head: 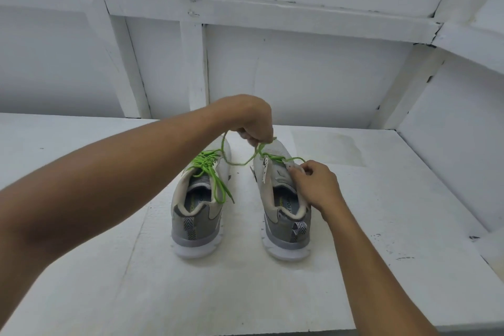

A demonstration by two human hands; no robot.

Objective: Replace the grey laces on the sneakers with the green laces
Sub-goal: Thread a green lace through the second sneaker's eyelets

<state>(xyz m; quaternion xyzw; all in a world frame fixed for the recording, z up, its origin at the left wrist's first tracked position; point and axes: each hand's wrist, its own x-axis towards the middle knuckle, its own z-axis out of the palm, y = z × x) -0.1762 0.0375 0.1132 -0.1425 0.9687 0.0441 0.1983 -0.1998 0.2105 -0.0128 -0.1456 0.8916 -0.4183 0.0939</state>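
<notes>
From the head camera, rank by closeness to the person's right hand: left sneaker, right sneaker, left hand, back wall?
1. right sneaker: the right hand grips its upper.
2. left hand, pinching the green lace raised between the toes, and left sneaker, on the left: too close to call.
3. back wall: beyond the table.
</notes>
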